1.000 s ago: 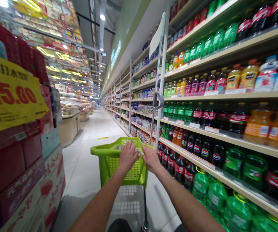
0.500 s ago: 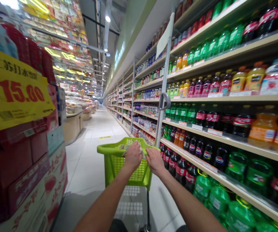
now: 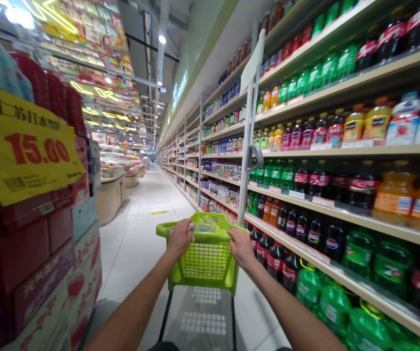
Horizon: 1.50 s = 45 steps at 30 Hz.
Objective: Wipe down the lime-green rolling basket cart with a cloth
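Observation:
A bright green shopping cart (image 3: 206,263) with a lattice basket stands in front of me on thin dark legs. My left hand (image 3: 179,238) is closed on a crumpled whitish cloth (image 3: 192,227), pressed against the left part of the cart handle (image 3: 210,237). A small label (image 3: 205,228) shows on the middle of the handle. My right hand (image 3: 242,247) wraps round the handle's right end, near the shelves. The cloth is mostly hidden under my left fingers.
Drink shelves (image 3: 341,202) full of bottles run along the right, with a metal post and grey loop (image 3: 256,158). Stacked cartons (image 3: 34,258) with a yellow price sign (image 3: 30,146) stand close at left. A tiled aisle (image 3: 147,195) leads ahead past food counters.
My left hand has slid left along the handle with the cloth, uncovering the label. The cart has shifted slightly right and its front has turned. My right hand keeps its hold.

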Available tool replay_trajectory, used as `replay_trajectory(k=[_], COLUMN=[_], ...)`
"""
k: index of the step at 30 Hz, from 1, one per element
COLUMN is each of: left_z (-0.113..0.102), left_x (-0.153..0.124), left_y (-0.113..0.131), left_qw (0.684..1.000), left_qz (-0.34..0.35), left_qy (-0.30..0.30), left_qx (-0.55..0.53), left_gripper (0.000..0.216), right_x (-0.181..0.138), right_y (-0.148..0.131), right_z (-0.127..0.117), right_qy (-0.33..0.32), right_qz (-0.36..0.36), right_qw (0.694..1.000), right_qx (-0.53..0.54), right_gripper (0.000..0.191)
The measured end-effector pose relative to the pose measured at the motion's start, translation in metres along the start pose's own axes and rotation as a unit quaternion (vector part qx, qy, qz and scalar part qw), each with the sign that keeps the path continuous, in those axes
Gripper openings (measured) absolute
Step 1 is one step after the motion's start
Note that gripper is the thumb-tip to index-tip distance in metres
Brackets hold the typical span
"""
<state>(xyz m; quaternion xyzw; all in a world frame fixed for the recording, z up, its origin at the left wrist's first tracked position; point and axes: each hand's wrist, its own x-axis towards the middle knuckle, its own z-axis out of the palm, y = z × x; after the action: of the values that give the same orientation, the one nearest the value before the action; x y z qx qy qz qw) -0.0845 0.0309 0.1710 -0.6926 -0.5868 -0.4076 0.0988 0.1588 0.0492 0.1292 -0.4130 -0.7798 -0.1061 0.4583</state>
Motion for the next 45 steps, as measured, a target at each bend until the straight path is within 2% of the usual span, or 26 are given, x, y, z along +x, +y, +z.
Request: replay_trajectory(k=[2, 5, 7, 9, 13, 16, 18, 20, 22, 25, 28, 30, 31, 35, 37, 42, 43, 45], left_z=[-0.005, -0.019, -0.019, -0.009, 0.018, 0.018, 0.008, 0.001, 0.004, 0.027, 0.048, 0.049, 0.045, 0.025, 0.025, 0.052, 0.053, 0.049], left_x=[0.003, 0.009, 0.01, 0.006, -0.008, -0.013, -0.012, -0.009, -0.008, -0.011, -0.015, -0.015, -0.014, -0.009, -0.009, -0.022, -0.024, -0.024], left_y=[-0.006, -0.025, -0.024, -0.009, 0.032, 0.031, 0.017, 0.009, 0.018, 0.064, 0.106, 0.108, 0.1, 0.055, 0.055, 0.113, 0.118, 0.111], left_qw=[1.0, 0.994, 0.989, 0.994, 0.998, 0.995, 0.999, 0.998, 0.995, 0.998, 0.988, 0.981, 0.983, 0.998, 0.998, 0.979, 0.974, 0.973], left_qz=[0.002, -0.104, -0.14, -0.103, 0.008, 0.077, 0.034, -0.056, -0.089, -0.006, 0.125, 0.17, 0.162, 0.004, -0.014, 0.184, 0.208, 0.215], left_qy=[-0.011, -0.009, -0.008, -0.013, 0.014, 0.0, 0.008, 0.033, 0.04, 0.021, -0.025, -0.047, -0.045, 0.026, 0.038, -0.023, -0.031, -0.037], left_qx=[-0.001, 0.031, 0.041, 0.025, -0.053, -0.066, -0.034, 0.003, 0.006, -0.06, -0.09, -0.084, -0.078, -0.049, -0.053, -0.08, -0.079, -0.069], left_gripper=[0.038, 0.035, 0.034, 0.034, 0.038, 0.04, 0.038, 0.035, 0.034, 0.035, 0.035, 0.036, 0.037, 0.035, 0.035, 0.036, 0.036, 0.036], right_x=[-0.001, -0.002, -0.002, -0.003, -0.006, -0.01, -0.013, -0.015, -0.017, -0.019, -0.021, -0.022, -0.022, -0.023, -0.023, -0.023, -0.023, -0.024], right_y=[0.007, 0.015, 0.016, 0.017, 0.021, 0.027, 0.029, 0.029, 0.027, 0.025, 0.025, 0.026, 0.026, 0.019, 0.013, 0.01, 0.012, 0.016], right_z=[-0.004, -0.011, -0.014, -0.017, -0.026, -0.034, -0.038, -0.04, -0.039, -0.036, -0.037, -0.04, -0.041, -0.04, -0.037, -0.033, -0.034, -0.035], right_qy=[0.009, 0.019, 0.026, 0.031, 0.036, 0.036, 0.036, 0.043, 0.054, 0.063, 0.057, 0.051, 0.047, 0.055, 0.068, 0.064, 0.058, 0.048], right_qz=[0.0, 0.006, 0.017, 0.026, 0.036, 0.039, 0.038, 0.039, 0.043, 0.044, 0.037, 0.029, 0.025, 0.026, 0.035, 0.031, 0.024, 0.008], right_qw=[1.0, 0.999, 0.998, 0.998, 0.998, 0.998, 0.998, 0.998, 0.997, 0.997, 0.998, 0.998, 0.999, 0.998, 0.997, 0.997, 0.998, 0.999], right_qx=[0.012, 0.036, 0.045, 0.047, 0.042, 0.042, 0.042, 0.039, 0.03, 0.013, -0.002, -0.007, -0.007, -0.004, -0.004, -0.011, -0.01, -0.006], right_gripper=[0.036, 0.034, 0.031, 0.03, 0.029, 0.03, 0.031, 0.031, 0.03, 0.029, 0.028, 0.027, 0.027, 0.028, 0.028, 0.03, 0.03, 0.032])
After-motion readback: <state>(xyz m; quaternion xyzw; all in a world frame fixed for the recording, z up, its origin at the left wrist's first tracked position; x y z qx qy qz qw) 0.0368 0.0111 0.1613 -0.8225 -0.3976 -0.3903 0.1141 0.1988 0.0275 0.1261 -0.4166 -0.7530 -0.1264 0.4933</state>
